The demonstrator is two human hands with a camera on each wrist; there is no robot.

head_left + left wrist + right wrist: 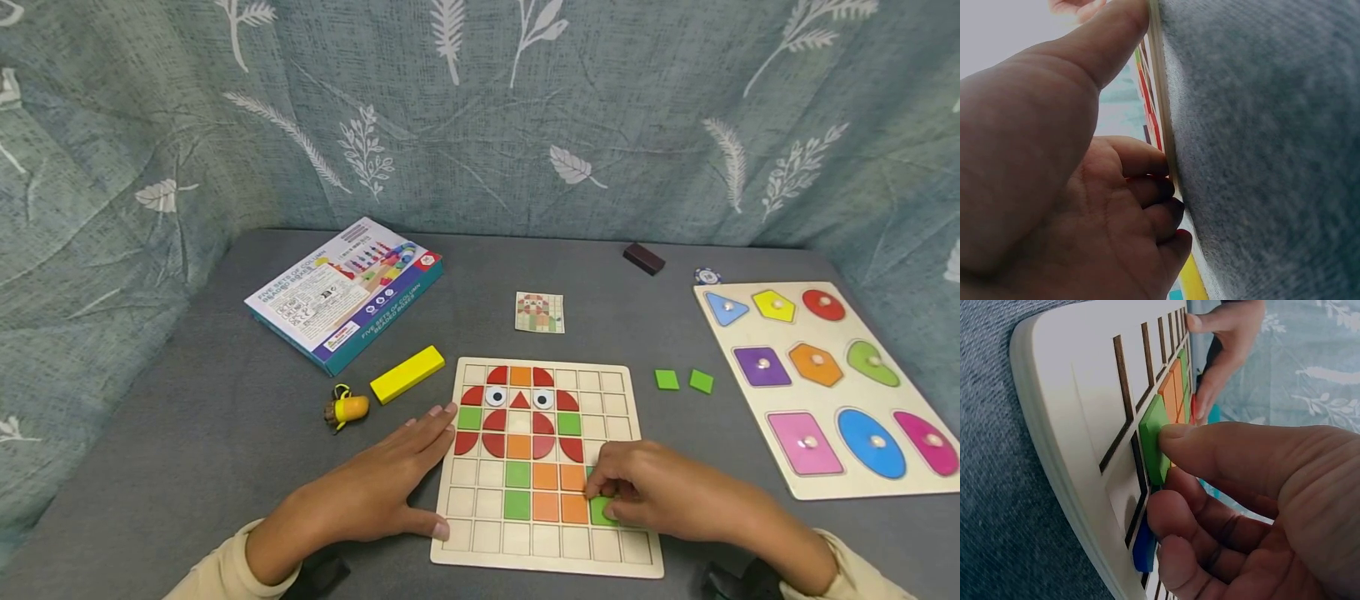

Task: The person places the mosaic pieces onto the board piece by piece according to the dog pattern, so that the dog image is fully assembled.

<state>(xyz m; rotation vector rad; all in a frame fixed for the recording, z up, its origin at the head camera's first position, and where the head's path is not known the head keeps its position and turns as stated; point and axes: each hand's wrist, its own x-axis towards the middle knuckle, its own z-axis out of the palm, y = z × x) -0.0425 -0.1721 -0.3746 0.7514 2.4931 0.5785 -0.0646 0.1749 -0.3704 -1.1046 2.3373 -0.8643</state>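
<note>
Right now the right hand (pixel 660 496) pinches a green tile (pixel 1155 445) between thumb and fingertips, its edge tipped into a cell near the board's (pixel 480 550) lower right, just beside the orange tiles (pixel 558 507). To seat it well, I judge the tile should be lowered flat and square to the grid lines, then pressed gently. The left hand (pixel 382 492) lies along the board's left edge, thumb at the corner, fingers pressed against the side; keeping it braced should stop the board sliding.
</note>
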